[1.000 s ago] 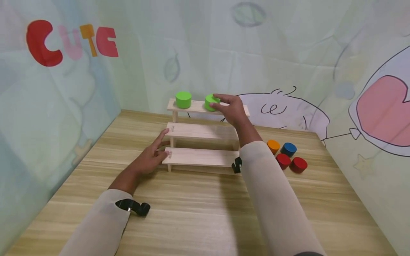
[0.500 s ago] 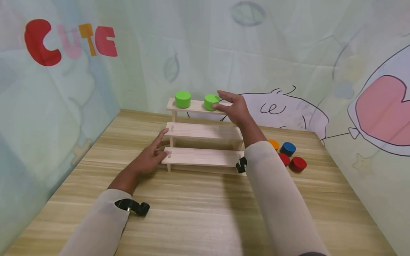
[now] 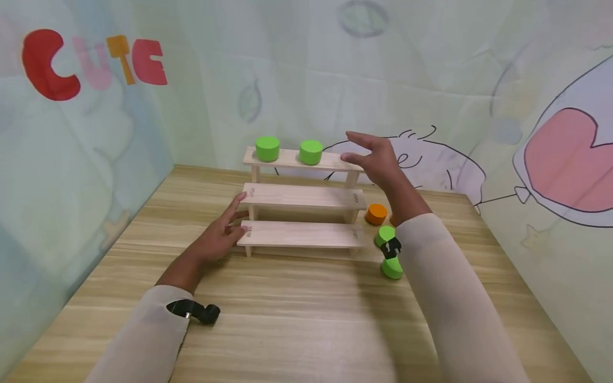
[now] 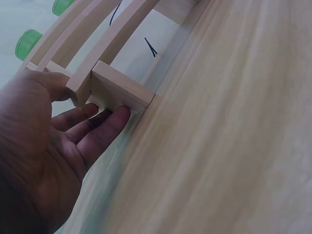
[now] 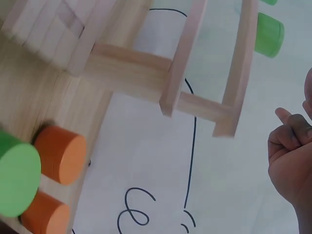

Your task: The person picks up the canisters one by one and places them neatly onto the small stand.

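A three-tier wooden display stand (image 3: 304,196) stands on the table. Two light-green cylinder blocks sit apart on its top shelf: one left block (image 3: 267,149) and one nearer the middle (image 3: 311,152). My left hand (image 3: 216,236) holds the stand's left end; in the left wrist view its fingers (image 4: 108,135) press the side leg, with the thumb side at a shelf end. Beside the top shelf's right end hovers my right hand (image 3: 381,161), thumb and index finger spread with nothing between them. The right wrist view shows that hand only partly, at the right edge.
Right of the stand lie an orange block (image 3: 375,214) and two green blocks, one behind (image 3: 385,235) and one in front (image 3: 392,268). The right sleeve covers part of this group. A printed cloth wall (image 3: 206,106) closes off the table's back and sides.
My right hand has let go of the second green block on the top shelf and drawn away rightward. The left hand stays on the stand. The right arm now hides the red and blue blocks.
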### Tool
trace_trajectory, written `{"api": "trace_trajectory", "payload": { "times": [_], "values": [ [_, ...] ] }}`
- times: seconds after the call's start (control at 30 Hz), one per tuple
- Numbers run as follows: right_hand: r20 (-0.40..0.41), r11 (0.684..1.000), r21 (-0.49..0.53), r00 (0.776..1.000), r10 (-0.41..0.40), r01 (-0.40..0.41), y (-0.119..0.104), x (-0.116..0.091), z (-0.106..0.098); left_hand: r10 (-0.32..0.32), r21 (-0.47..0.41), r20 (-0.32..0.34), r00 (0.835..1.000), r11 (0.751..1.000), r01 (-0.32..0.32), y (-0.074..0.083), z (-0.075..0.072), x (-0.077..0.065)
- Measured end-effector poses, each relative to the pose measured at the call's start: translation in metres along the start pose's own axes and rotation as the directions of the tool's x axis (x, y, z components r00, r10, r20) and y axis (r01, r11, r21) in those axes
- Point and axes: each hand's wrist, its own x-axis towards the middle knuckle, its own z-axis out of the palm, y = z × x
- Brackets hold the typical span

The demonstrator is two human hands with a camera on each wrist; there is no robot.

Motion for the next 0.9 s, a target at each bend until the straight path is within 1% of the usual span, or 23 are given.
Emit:
{"api": "trace_trajectory", "payload": {
  "times": [0.17, 0.27, 0.4, 0.57, 0.77, 0.9],
  "values": [
    [-0.005, 0.999, -0.044, 1.000, -0.025, 0.025, 0.002, -0.011, -0.014, 0.002, -0.004, -0.002, 1.000, 1.000, -0.002, -0.001, -0.002, -0.003],
    [-0.016, 0.998, -0.049, 0.999, -0.035, 0.035, 0.002, -0.018, -0.023, -0.005, -0.004, -0.009, 1.000, 1.000, 0.005, -0.001, -0.003, -0.004],
    [-0.032, 0.999, -0.043, 0.999, -0.027, 0.026, 0.003, -0.032, -0.033, -0.008, -0.016, -0.010, 1.000, 1.000, 0.008, -0.001, -0.003, -0.006],
    [-0.039, 0.998, -0.061, 0.999, -0.026, 0.024, 0.007, -0.050, -0.044, -0.009, -0.024, -0.007, 1.000, 1.000, 0.009, -0.001, -0.003, -0.006],
    [-0.058, 0.998, -0.061, 0.998, -0.009, 0.006, 0.012, -0.071, -0.052, 0.008, -0.022, -0.005, 1.000, 1.000, -0.008, -0.001, -0.003, -0.004],
    [-0.053, 0.998, -0.058, 0.999, 0.001, -0.005, 0.017, -0.085, -0.056, 0.020, -0.024, -0.002, 1.000, 1.000, -0.020, -0.003, -0.002, -0.002]
  ]
}}
